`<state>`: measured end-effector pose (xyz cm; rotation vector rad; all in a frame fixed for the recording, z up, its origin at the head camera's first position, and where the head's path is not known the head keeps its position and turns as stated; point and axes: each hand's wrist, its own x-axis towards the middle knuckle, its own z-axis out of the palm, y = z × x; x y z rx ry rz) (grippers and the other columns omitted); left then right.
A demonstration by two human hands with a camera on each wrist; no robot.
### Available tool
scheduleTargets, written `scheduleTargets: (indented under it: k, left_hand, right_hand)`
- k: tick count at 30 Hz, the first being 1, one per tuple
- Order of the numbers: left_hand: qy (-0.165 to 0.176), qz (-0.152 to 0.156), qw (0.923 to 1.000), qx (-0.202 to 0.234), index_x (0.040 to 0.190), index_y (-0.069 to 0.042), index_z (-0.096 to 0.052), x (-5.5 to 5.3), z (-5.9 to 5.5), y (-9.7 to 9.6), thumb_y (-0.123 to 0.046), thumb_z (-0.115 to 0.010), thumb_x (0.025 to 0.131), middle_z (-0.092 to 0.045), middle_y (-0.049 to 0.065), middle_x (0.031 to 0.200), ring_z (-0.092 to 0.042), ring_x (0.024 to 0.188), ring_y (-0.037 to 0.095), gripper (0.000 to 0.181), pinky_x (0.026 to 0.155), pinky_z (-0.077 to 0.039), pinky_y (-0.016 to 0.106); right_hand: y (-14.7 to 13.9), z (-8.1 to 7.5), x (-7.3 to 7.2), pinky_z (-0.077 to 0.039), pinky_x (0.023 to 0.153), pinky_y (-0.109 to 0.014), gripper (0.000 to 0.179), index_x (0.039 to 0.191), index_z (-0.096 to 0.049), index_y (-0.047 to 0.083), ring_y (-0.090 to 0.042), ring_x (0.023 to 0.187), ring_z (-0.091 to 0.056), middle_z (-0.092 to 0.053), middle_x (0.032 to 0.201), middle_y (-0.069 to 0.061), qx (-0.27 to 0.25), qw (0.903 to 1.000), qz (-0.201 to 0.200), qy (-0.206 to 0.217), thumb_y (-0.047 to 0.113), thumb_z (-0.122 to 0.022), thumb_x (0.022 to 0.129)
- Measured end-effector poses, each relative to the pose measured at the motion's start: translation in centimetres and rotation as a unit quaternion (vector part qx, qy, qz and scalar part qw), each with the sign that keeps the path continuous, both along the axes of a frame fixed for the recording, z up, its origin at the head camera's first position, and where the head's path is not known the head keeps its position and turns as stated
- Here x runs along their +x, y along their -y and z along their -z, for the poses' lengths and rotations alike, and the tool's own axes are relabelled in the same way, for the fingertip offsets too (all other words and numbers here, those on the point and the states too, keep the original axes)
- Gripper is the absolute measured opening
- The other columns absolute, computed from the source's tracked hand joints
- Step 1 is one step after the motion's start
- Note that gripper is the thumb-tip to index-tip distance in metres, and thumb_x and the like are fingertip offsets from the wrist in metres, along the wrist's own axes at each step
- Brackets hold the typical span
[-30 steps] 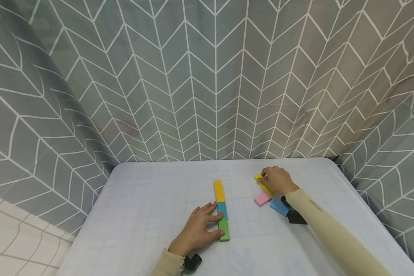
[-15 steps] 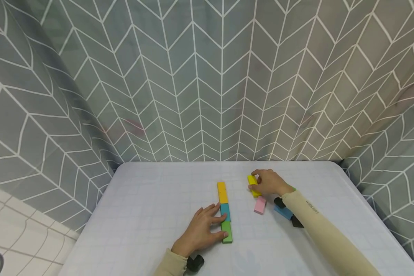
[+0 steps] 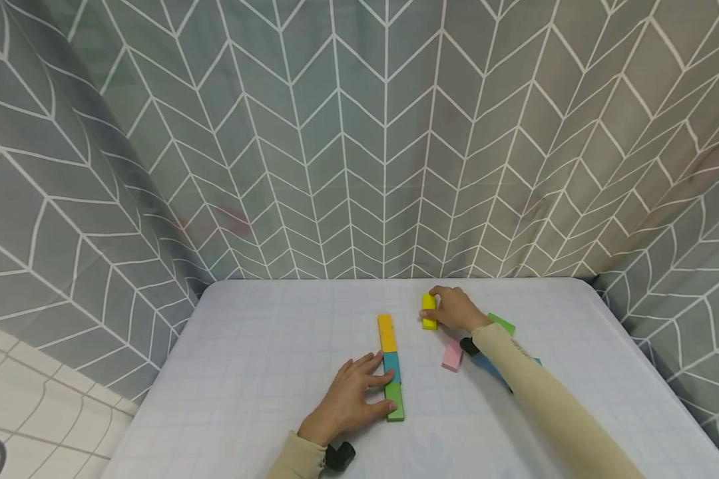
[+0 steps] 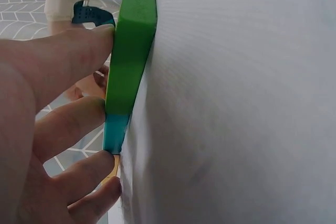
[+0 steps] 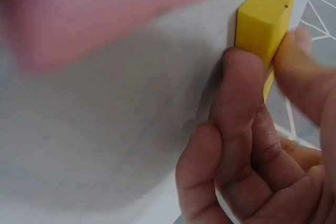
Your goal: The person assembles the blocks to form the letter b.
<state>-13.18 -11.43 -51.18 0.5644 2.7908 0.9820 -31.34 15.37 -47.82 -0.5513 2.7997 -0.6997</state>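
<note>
In the head view an orange block (image 3: 387, 332), a teal block (image 3: 392, 364) and a green block (image 3: 396, 398) lie end to end in a line on the table. My left hand (image 3: 346, 402) rests along the row from its left side, fingers spread; its thumb touches the green block and other fingertips touch the side around the teal one. Farther back, my right hand (image 3: 457, 310) pinches a yellow block (image 3: 429, 303) between thumb and fingers. The right wrist view shows the yellow block (image 5: 257, 19) between them, close to the tabletop.
A pink block (image 3: 452, 356) lies below my right hand. A blue block (image 3: 491, 368) is partly covered by my right sleeve, and a second green block (image 3: 502, 324) lies beyond it. Patterned curtains (image 3: 359, 166) hang behind the white table (image 3: 263, 346).
My right hand has moved left with the yellow block, which has turned from slanted to nearly parallel with the row. The pink block has turned too. The left hand stays on the row.
</note>
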Motion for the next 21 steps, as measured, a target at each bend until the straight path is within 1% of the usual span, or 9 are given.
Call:
scheduleTargets:
  k: [2, 7, 11, 15, 18, 21]
  left_hand:
    - [0.001, 0.001, 1.0000, 0.000, 0.142, -0.022, -0.069, 0.0, 0.0, 0.0, -0.046, -0.083, 0.090, -0.046, 0.007, 0.167, -0.039, 0.157, 0.031, 0.059, 0.127, -0.027, 0.068]
    - [0.001, 0.002, 1.0000, -0.003, 0.142, -0.023, -0.069, -0.1, 0.0, 0.1, -0.047, -0.083, 0.090, -0.046, 0.006, 0.167, -0.040, 0.157, 0.030, 0.059, 0.127, -0.027, 0.068]
    - [0.002, 0.002, 1.0000, 0.001, 0.142, -0.022, -0.069, -0.1, -0.1, 0.1, -0.046, -0.083, 0.090, -0.046, 0.006, 0.167, -0.039, 0.157, 0.031, 0.059, 0.127, -0.026, 0.068]
    - [0.001, 0.003, 1.0000, 0.005, 0.142, -0.022, -0.069, -0.1, -0.1, 0.1, -0.046, -0.083, 0.090, -0.047, 0.006, 0.166, -0.040, 0.157, 0.030, 0.059, 0.127, -0.026, 0.068]
    - [0.000, 0.003, 1.0000, 0.005, 0.142, -0.022, -0.070, -0.1, -0.1, 0.1, -0.046, -0.083, 0.090, -0.047, 0.007, 0.166, -0.040, 0.157, 0.031, 0.059, 0.127, -0.026, 0.068]
    - [0.001, 0.003, 1.0000, 0.003, 0.142, -0.022, -0.069, 0.0, 0.0, 0.1, -0.046, -0.083, 0.090, -0.047, 0.007, 0.166, -0.040, 0.157, 0.031, 0.059, 0.127, -0.026, 0.068]
  right_hand:
    - [0.5, 0.1, -0.3, -0.051, 0.066, -0.028, 0.066, 0.146, -0.055, -0.009, -0.017, 0.069, -0.060, -0.072, 0.085, -0.009, -0.006, 1.0000, -0.002, 0.001, 0.033, -0.075, 0.100]
    - [1.7, 0.5, -1.1, -0.049, 0.060, -0.025, 0.063, 0.150, -0.049, -0.012, -0.013, 0.061, -0.058, -0.072, 0.084, -0.009, -0.016, 0.9995, -0.028, -0.003, 0.026, -0.070, 0.104]
    - [2.6, 0.4, -1.6, -0.047, 0.060, -0.025, 0.063, 0.150, -0.049, -0.013, -0.014, 0.063, -0.056, -0.072, 0.088, -0.011, -0.007, 0.9992, -0.037, -0.014, 0.026, -0.068, 0.105]
    - [3.4, 0.3, -2.1, -0.053, 0.068, -0.029, 0.062, 0.149, -0.051, -0.013, -0.017, 0.073, -0.061, -0.076, 0.097, -0.016, 0.003, 0.9990, -0.037, -0.025, 0.027, -0.068, 0.105]
    - [3.9, 0.4, -2.4, -0.057, 0.075, -0.034, 0.061, 0.148, -0.051, -0.013, -0.019, 0.082, -0.066, -0.077, 0.107, -0.020, 0.000, 0.9989, -0.035, -0.032, 0.027, -0.069, 0.105]
    - [4.4, 0.6, -2.8, -0.058, 0.076, -0.034, 0.062, 0.150, -0.052, -0.009, -0.020, 0.087, -0.067, -0.076, 0.114, -0.021, -0.012, 0.9994, -0.026, -0.022, 0.028, -0.070, 0.104]
